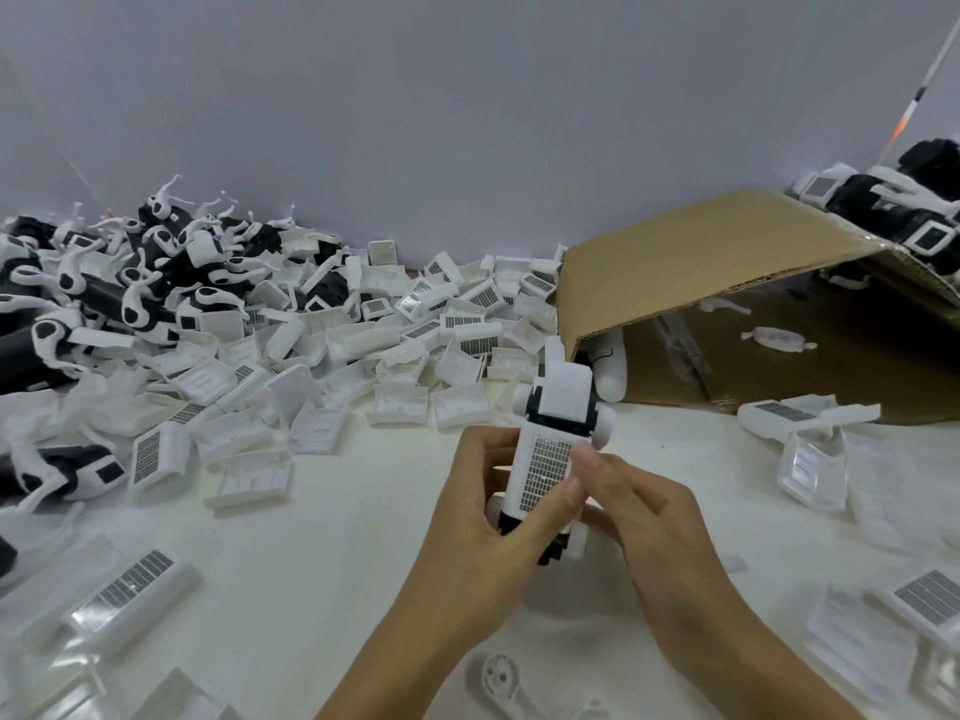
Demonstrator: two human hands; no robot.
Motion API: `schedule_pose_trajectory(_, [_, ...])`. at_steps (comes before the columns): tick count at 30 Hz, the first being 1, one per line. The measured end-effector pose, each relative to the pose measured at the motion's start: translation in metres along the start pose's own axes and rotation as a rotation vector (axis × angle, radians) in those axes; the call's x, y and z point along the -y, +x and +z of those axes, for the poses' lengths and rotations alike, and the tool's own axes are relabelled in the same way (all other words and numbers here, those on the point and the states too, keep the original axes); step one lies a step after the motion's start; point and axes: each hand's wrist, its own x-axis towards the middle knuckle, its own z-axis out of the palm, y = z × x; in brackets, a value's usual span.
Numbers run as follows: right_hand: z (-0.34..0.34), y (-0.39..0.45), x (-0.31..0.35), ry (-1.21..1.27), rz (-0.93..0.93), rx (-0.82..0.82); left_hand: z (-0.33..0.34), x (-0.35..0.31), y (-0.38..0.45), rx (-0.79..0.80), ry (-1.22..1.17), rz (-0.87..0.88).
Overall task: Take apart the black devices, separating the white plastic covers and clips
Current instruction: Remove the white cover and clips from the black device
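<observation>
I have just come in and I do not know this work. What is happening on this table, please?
A person is taking apart a black device held over the table. The left hand grips it from the side, and the right hand pinches its white cover, which is still on. A heap of loose white covers lies behind, and a cardboard box lies on its side at the right.

A white bench [363,553] carries a big heap of loose white covers [363,335] across its far middle. A pile of black devices [104,283] with white clips lies at far left. A cardboard box [727,283] lies tipped open at far right. More covers [130,589] lie scattered near left, a white clip [498,678] at the near edge
</observation>
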Motion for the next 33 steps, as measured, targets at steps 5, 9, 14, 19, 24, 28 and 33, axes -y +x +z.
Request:
schedule_pose_trajectory(5, [0.000, 0.002, 0.008, -0.029, -0.032, -0.083, 0.000, 0.001, 0.002, 0.034, -0.237, -0.090])
schedule_pose_trajectory(9, [0.001, 0.001, 0.005, -0.104, -0.107, -0.136, 0.001, -0.001, 0.002, 0.051, -0.183, -0.097])
schedule_pose_trajectory(14, [0.002, -0.002, 0.001, -0.221, -0.151, -0.157, -0.001, -0.004, 0.002, -0.028, -0.144, -0.070])
schedule_pose_trajectory(19, [0.002, -0.002, 0.003, -0.258, -0.184, -0.154, -0.002, -0.009, 0.002, -0.010, -0.151, -0.061])
schedule_pose_trajectory(24, [0.002, -0.005, 0.009, -0.305, -0.243, -0.115, -0.004, -0.011, 0.000, -0.001, -0.178, 0.004])
schedule_pose_trajectory(28, [0.002, -0.008, 0.016, -0.172, -0.202, -0.093, 0.001, -0.013, 0.000, -0.056, -0.207, 0.042])
schedule_pose_trajectory(33, [0.007, -0.012, 0.028, 0.084, -0.045, -0.059, 0.003, -0.022, -0.001, -0.149, -0.319, 0.027])
